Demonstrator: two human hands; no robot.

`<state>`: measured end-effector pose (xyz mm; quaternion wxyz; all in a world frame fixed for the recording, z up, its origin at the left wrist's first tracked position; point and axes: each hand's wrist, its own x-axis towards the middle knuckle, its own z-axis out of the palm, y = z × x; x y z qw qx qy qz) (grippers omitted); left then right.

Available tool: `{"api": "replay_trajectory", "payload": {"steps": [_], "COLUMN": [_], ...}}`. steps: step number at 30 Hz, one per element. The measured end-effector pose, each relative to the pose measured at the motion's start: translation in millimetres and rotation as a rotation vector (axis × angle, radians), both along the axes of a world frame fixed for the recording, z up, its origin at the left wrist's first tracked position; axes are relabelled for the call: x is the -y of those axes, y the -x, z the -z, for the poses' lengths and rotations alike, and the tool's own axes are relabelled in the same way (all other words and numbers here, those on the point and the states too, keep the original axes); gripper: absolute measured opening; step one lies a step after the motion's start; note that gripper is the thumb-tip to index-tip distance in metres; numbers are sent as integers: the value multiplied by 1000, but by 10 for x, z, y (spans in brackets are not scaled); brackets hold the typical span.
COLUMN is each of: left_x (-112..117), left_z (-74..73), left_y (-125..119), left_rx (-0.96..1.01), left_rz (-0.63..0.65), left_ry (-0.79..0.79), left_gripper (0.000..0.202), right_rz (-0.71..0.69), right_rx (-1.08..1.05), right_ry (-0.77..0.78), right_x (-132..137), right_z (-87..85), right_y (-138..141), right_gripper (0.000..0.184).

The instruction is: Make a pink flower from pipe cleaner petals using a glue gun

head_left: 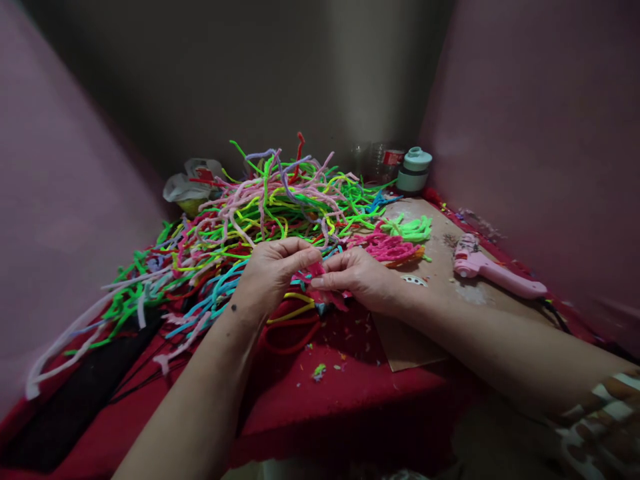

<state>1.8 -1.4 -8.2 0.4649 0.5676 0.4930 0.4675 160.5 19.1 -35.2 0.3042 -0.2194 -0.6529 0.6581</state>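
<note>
Both hands meet over the front of the pile, pinching a small bright pink pipe cleaner piece (pixel 316 272) between them. My left hand (pixel 277 267) has thumb and forefinger closed on its upper left side. From the right, my right hand (pixel 357 277) grips it with thumb and fingertips. The piece's exact shape is partly hidden by the fingers. Behind them spreads a large tangled heap of pipe cleaners (pixel 270 200) in green, pink, yellow, blue and red. Just below the hands lie a yellow pipe cleaner loop (pixel 295 308) and a red pipe cleaner loop (pixel 293 348).
A pink glue gun (pixel 500 270) lies on a brown board (pixel 445 227) at right, near pink bent pipe cleaners (pixel 387 247) and green ones (pixel 410 228). A lidded bottle (pixel 415 170) and plastic bag (pixel 187 187) stand behind. Scraps dot the red cloth (pixel 345 393).
</note>
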Motion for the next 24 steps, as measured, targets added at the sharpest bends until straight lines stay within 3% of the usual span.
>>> {"api": "replay_trajectory", "payload": {"steps": [4, 12, 19, 24], "left_x": [4, 31, 17, 29], "left_z": [-18, -79, -44, -108], "left_y": [-4, 25, -9, 23], "left_rx": [31, 207, -41, -142], "left_rz": [-51, 116, 2, 48], "left_ry": [-27, 256, 101, 99], "left_gripper": [15, 17, 16, 23], "right_rz": [3, 77, 151, 236], "right_rx": [-20, -48, 27, -17], "right_ry": [0, 50, -24, 64], "right_x": [21, 28, 6, 14], "right_z": [-45, -52, -25, -72], "right_y": [-6, -3, 12, 12], "right_gripper": [31, 25, 30, 27]}}
